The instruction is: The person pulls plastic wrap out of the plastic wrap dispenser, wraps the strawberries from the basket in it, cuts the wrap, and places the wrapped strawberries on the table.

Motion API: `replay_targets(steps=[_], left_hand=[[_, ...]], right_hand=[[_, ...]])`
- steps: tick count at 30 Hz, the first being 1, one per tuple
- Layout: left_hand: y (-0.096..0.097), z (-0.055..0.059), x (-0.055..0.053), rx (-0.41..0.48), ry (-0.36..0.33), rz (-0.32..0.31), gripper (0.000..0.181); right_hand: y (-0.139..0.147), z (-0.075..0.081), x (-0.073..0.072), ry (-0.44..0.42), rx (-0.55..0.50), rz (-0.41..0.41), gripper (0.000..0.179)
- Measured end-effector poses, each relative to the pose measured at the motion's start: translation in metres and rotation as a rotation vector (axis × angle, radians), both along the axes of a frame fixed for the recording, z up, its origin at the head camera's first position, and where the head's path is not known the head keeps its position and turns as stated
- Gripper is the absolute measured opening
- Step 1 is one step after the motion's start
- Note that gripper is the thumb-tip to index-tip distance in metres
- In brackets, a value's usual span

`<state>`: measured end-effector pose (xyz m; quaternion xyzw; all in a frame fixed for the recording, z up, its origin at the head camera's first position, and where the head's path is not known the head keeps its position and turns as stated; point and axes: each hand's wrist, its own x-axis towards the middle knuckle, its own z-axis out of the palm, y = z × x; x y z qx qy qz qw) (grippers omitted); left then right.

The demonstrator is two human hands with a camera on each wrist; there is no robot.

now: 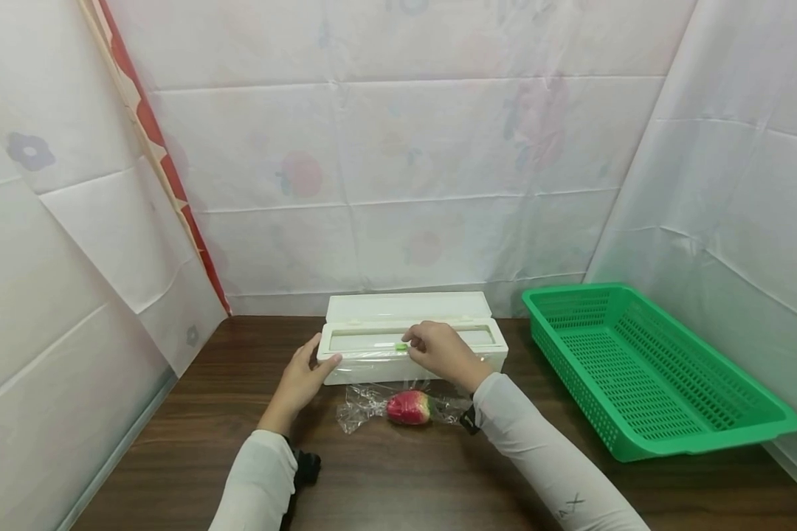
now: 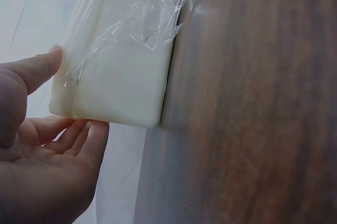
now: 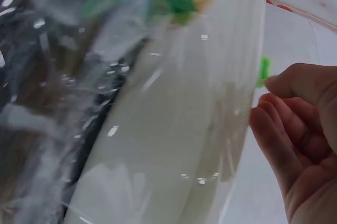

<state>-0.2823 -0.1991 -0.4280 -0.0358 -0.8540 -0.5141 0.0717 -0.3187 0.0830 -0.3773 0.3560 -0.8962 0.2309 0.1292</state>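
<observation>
A white cling film dispenser (image 1: 365, 369) stands on the table with its lid raised behind it. My left hand (image 1: 300, 377) grips its left end, thumb on the top edge and fingers against the end wall, as the left wrist view shows. My right hand (image 1: 441, 352) is over the front edge with curled fingers, thumb tip and fingertips at the small green slide cutter (image 3: 264, 71). Clear film (image 2: 152, 13) hangs down the dispenser's front. Just before it lies a red fruit (image 1: 408, 407) with a yellow-green end, wrapped in film that bunches out at both sides.
A green perforated plastic basket (image 1: 697, 445) stands on the right side of the brown wooden table (image 1: 385, 487). White printed sheets (image 1: 398, 147) hang behind and on both sides. The raised lid (image 1: 408, 306) is close to the back sheet.
</observation>
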Motion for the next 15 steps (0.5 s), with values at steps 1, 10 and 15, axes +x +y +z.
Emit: replay_targets(steps=[1,10,15], left_hand=[[0.0002,-0.0002,-0.0001,-0.001,-0.001,0.001,0.082],[0.0016,0.0000,0.0005,-0.012,0.002,0.008,0.082],[0.0015,-0.0002,0.0006,-0.016,-0.003,0.013,0.081]], right_hand=[[-0.0004,-0.0006,0.0003,-0.002,0.008,-0.012,0.011],[-0.0039,-0.0034,0.0000,0.075,0.036,-0.033,0.015],[-0.0055,-0.0033,0.0016,0.085,0.047,-0.038,0.011]])
